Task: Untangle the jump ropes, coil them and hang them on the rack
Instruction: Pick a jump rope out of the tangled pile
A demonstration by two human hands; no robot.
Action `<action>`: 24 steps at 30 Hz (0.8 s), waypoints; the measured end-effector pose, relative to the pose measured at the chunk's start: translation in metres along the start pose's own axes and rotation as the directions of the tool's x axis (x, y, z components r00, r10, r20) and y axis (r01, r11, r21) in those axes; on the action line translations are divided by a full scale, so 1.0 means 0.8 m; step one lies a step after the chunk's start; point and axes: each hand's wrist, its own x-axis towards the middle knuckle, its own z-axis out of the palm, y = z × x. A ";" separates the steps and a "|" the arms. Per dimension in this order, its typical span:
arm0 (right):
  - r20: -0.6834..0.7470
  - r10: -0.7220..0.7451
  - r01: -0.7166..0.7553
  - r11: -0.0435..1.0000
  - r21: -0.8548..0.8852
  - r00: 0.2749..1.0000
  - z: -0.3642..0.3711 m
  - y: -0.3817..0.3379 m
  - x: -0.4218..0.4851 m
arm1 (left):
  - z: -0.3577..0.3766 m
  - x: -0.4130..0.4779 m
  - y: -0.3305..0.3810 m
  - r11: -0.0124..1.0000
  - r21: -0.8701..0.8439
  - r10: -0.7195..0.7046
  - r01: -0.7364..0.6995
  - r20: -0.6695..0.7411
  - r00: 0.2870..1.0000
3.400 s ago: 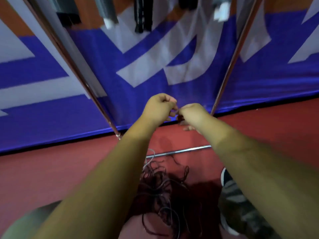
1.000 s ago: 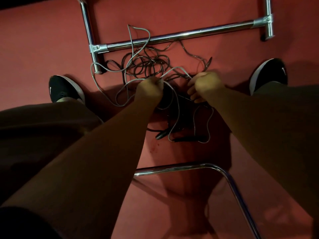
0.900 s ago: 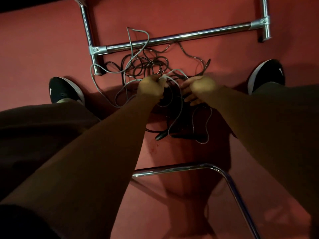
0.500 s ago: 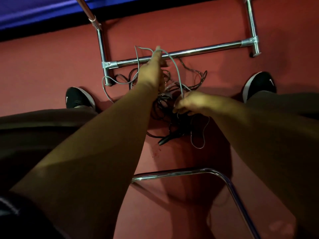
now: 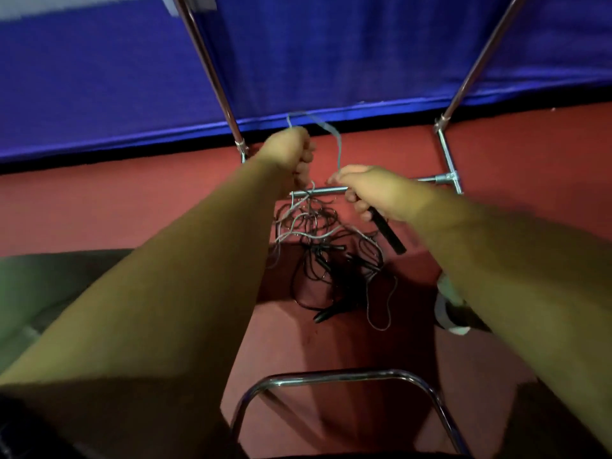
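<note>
A tangle of black and grey jump ropes (image 5: pixel 326 253) lies on the red floor between my feet. My left hand (image 5: pixel 291 150) is raised and grips a grey rope (image 5: pixel 336 144) that loops up over it. That same grey rope comes down into my right hand (image 5: pixel 371 190), which pinches it and also holds a black handle (image 5: pixel 389 235) pointing down to the right. The chrome rack (image 5: pixel 447 157) stands behind the pile, its low crossbar just under my hands.
A blue banner (image 5: pixel 331 54) hangs behind the rack's two slanted uprights. A curved chrome tube (image 5: pixel 331 377) sits close in front of me. My right shoe (image 5: pixel 450 313) shows beside the pile. My dark-trousered left leg fills the left edge.
Both hands have risen from the pile, lifting the grey rope. My right hand now holds a black handle. The view has tilted up and shows the blue banner.
</note>
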 end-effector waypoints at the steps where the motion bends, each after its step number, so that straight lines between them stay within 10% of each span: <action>1: 0.028 -0.001 0.003 0.998 -0.059 1.000 -0.003 -0.021 -0.009 | -0.002 -0.012 0.020 0.987 -0.158 -0.020 0.028 0.056 0.998; 6: 0.196 -0.070 0.090 0.992 -0.094 0.978 -0.003 -0.099 -0.076 | -0.002 -0.093 0.115 0.797 -0.604 0.116 -0.029 0.106 0.988; 12: -0.201 -0.215 0.235 0.969 0.078 0.956 0.005 -0.166 -0.110 | 0.003 -0.172 0.197 0.572 -0.820 0.178 -0.018 0.103 0.979; 17: -0.132 -0.221 0.253 0.910 0.329 0.966 0.010 -0.184 -0.137 | 0.009 -0.210 0.224 0.406 -0.912 0.238 0.059 0.168 0.957; 20: -0.190 -0.253 0.296 0.921 0.252 0.949 0.001 -0.174 -0.137 | 0.010 -0.216 0.225 0.463 -0.886 0.273 0.014 0.158 0.949; 24: -0.270 -0.218 0.304 0.892 0.333 0.938 -0.013 -0.176 -0.131 | -0.003 -0.199 0.190 0.805 -0.569 0.265 -0.167 0.094 0.960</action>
